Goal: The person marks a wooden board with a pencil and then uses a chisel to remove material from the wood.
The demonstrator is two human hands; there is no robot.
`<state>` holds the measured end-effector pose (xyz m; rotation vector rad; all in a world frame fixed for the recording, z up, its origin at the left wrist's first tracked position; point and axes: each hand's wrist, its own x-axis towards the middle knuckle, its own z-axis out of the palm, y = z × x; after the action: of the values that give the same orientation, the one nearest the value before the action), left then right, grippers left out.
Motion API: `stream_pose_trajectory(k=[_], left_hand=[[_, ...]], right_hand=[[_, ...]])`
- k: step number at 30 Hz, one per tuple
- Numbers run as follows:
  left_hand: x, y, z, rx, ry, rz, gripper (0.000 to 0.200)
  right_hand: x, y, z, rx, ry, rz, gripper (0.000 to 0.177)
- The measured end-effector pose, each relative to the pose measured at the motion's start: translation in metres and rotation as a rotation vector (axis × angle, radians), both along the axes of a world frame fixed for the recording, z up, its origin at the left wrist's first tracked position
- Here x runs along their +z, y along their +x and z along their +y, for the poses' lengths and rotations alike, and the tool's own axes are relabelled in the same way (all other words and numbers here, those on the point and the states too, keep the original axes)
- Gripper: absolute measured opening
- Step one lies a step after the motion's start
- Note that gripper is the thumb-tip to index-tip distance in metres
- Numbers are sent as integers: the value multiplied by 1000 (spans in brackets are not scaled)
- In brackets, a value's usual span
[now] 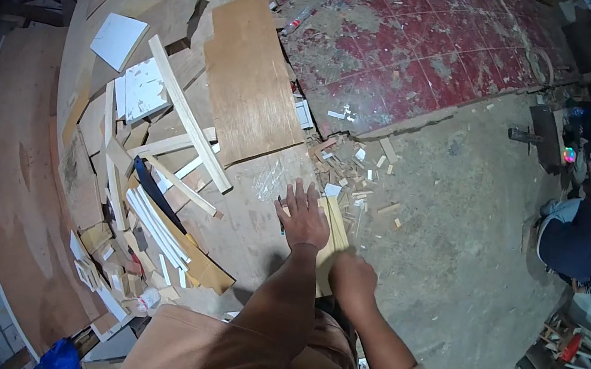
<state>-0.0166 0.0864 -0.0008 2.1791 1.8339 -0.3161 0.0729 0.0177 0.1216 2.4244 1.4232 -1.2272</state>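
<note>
Along the right edge of the wooden surface (248, 227), laying the left hand (303, 220) palm down with fingers spread apart, overlapping the left side of a pale wooden strip (336, 228). Closer to the waist, curling the right hand (354, 277) in over the near stretch of the same strip, with knuckles upward; cannot tell whether clamped on the wood or on something hidden under the palm. Between the two hands, showing the strip's bare face, slanting from beyond the left fingers down toward the body. Just ahead of the left hand, on the surface, clear plastic (269, 181), and past it a brown plywood sheet (253, 80). To the left, a long pale bar (188, 113) lying aslant across other pieces, with a bundle of white strips (157, 229) beside a long dark object (157, 194). Right of the strip, small offcuts (363, 186) scattered on the concrete floor (450, 214), bordered farther off by red flooring (411, 57). At far right, well apart from the hands, a person in a dark top (571, 242), bent over.
</note>
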Motion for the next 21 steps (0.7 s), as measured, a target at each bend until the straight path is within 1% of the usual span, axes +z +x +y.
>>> stream_pose_trajectory(k=[1,2,3,4,6,7,9,11,12,14,15,17,19,21], left_hand=[[0,-1,0,1,7,-12,62],[-11,-4,-1,2,11,-6,62],[-30,-8,-5,-28,109,-33,63],[-33,-9,-4,-60,207,-61,64],[-38,-12,-5,-56,181,-69,64],[-35,-11,-6,-48,151,-86,64],[-12,-4,-4,-35,108,-88,65],[-5,0,-1,-14,72,-90,65],[-5,0,-1,-14,46,-59,64],[-5,-2,-2,-12,17,-24,64],[-4,-2,-2,-11,20,-32,64],[-1,0,0,-9,27,-38,64],[4,2,2,2,-31,-6,63],[-19,-4,-3,-3,3,-15,63]], right_hand=[[-27,-4,6,2,105,0,23],[-51,-9,23,-85,83,8,23],[-69,-15,35,-172,60,15,22],[-75,-20,37,-174,62,21,22],[-84,-27,36,-192,87,-15,22],[-82,-26,27,-197,84,-16,22],[-66,-20,-5,-140,164,41,20],[-27,-12,-28,-139,28,115,22],[-8,-9,-30,-136,28,114,22],[16,-6,-33,-104,-151,84,24],[15,-4,-32,-104,-150,84,24],[7,1,-23,-39,-30,116,24],[-40,-3,-1,-70,48,79,22],[-68,-10,30,-97,98,22,19]])
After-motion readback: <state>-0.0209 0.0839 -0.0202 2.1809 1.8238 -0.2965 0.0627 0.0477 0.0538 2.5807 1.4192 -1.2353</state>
